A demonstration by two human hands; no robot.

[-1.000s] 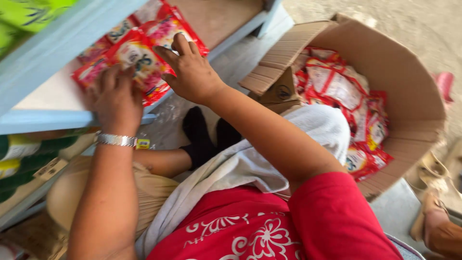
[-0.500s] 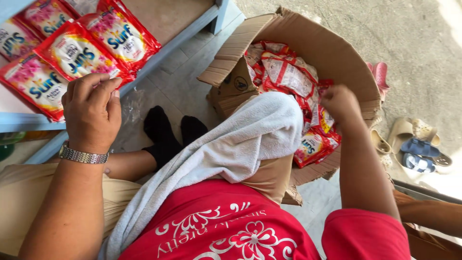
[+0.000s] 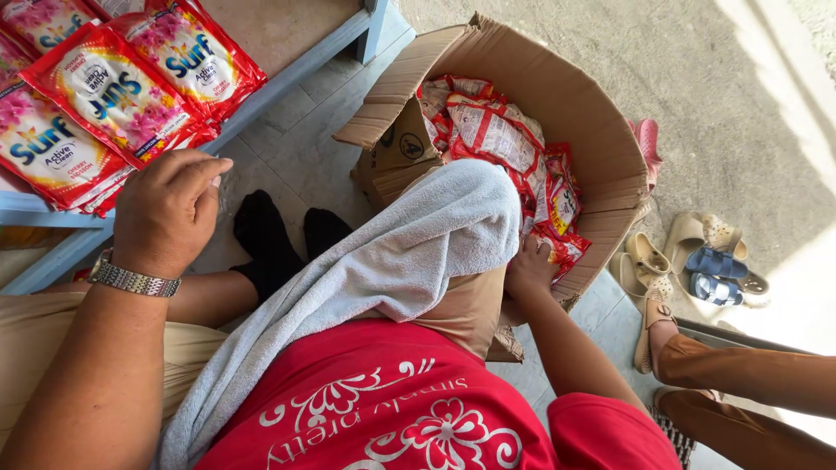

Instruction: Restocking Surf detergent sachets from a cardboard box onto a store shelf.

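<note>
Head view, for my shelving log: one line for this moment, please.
left hand: at shelf edge, by red packets | right hand: in cardboard box, on packets | grip: unclear

Small shop, shelf [image 3: 287,74] of detergent sachets [image 3: 104,91]

The person wears a short-sleeved red cotton shirt [image 3: 392,396] printed across the chest with white flower outlines, curling stems and a line of thin cursive lettering. The sleeves end above the elbow, leaving both forearms bare. A pale grey terry towel [image 3: 383,261] is draped from the lap up over one knee. Below it show tan khaki trousers [image 3: 52,348], and black ankle socks [image 3: 279,239] cover both feet. On the wrist of the left hand [image 3: 165,213] sits a silver metal link watch bracelet [image 3: 131,278]. The right hand [image 3: 529,265] carries no ring or band.
</note>
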